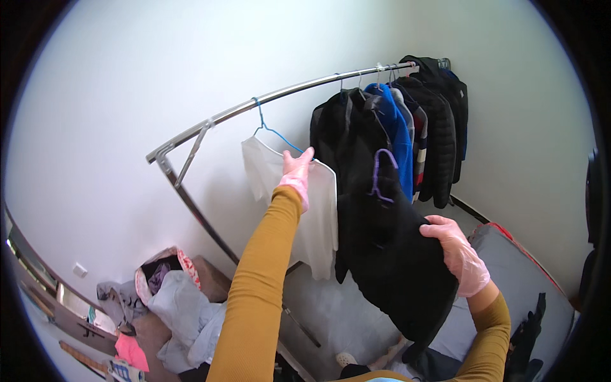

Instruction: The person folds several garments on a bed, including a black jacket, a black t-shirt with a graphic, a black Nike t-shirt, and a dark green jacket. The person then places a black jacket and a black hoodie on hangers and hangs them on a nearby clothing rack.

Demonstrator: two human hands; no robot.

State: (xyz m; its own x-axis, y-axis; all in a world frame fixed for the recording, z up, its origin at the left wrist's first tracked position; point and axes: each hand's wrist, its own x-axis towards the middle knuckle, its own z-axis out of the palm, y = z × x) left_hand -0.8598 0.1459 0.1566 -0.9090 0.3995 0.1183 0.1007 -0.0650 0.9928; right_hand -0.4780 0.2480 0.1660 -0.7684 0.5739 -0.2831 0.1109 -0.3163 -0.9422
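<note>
My left hand (pixel 297 174), in a thin pink glove, is at the shoulder of a white long-sleeved top (pixel 312 224). That top hangs from the metal rail (pixel 286 91) on a blue hanger (pixel 279 133); whether my fingers grip the cloth or only touch it is hard to see. My right hand (pixel 456 253), gloved the same way, pinches the shoulder of a black garment (pixel 396 267). A purple hanger (pixel 377 174) sticks up from the neck of this garment, its hook off the rail. The garment hangs down in front of me.
Several dark jackets (pixel 437 138) and a blue garment (pixel 400 138) crowd the rail's right end. A grey mattress (pixel 510 267) with red edging lies at right, black clothing (pixel 527 329) on it. At lower left are piled pale clothes (pixel 184 305) and a patterned bag (pixel 188 267). A slanted rack post (pixel 203 217) stands left.
</note>
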